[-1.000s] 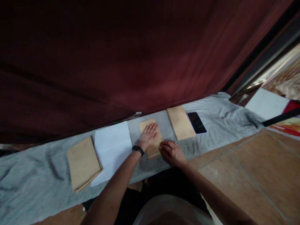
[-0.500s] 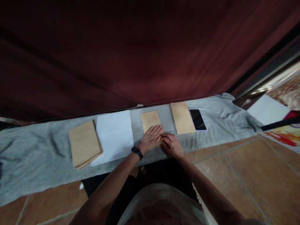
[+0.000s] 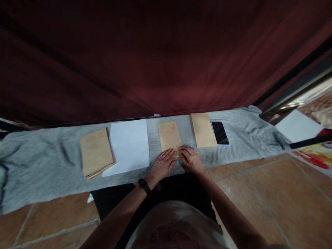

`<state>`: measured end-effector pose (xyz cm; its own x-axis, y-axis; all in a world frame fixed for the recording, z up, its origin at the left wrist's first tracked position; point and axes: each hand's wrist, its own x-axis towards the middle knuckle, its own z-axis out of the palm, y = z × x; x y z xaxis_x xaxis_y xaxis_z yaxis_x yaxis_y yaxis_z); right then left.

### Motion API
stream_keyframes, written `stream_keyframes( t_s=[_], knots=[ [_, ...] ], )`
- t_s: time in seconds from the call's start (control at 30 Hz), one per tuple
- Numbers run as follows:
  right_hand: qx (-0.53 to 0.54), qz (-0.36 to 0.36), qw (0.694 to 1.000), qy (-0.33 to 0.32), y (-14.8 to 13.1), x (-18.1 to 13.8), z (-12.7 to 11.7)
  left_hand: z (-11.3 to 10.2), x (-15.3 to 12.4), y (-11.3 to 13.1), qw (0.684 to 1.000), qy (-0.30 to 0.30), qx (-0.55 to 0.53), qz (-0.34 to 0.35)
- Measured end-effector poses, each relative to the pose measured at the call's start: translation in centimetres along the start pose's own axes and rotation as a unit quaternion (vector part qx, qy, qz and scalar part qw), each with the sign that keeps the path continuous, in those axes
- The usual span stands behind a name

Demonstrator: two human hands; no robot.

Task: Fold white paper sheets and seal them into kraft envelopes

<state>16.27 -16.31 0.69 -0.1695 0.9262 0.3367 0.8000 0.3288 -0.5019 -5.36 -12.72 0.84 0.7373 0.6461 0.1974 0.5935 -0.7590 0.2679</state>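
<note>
A brown paper envelope [image 3: 169, 135] with small red print lies in front of me on the grey cloth. My left hand [image 3: 163, 162], with a black band on its wrist, holds the near end, its fingers pressed together on the paper. At the near right corner my right hand [image 3: 191, 159] has its fingers curled and closed on the same envelope. Both hands' fingertips almost meet there and partly hide the folded edge.
Left of the envelope lie a white sheet [image 3: 129, 147] and a stack of brown envelopes [image 3: 96, 152]. To the right are another brown envelope stack [image 3: 204, 129] and a phone [image 3: 220, 133]. A dark red curtain [image 3: 155, 69] hangs behind the grey cloth [image 3: 38, 166].
My left hand has drawn back from flat on the envelope's middle to its near edge, uncovering more of the paper. The right hand stays at the near corner.
</note>
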Motion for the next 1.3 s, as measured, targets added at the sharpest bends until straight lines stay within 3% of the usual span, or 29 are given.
stream_keyframes(
  t_s=[0.27,0.57,1.3],
  knots=[
    [0.007,-0.008,1.000,0.003,0.3,-0.2,0.0,-0.5,-1.1,0.5,0.997,0.064,-0.025,-0.024],
    [-0.001,-0.033,0.999,-0.002,0.6,-0.4,-0.2,-0.6,-0.9,0.7,0.994,0.091,-0.048,-0.041],
    [0.003,0.006,1.000,0.003,0.7,-0.3,0.5,0.4,-0.8,0.8,0.977,0.135,-0.058,-0.152]
  ],
)
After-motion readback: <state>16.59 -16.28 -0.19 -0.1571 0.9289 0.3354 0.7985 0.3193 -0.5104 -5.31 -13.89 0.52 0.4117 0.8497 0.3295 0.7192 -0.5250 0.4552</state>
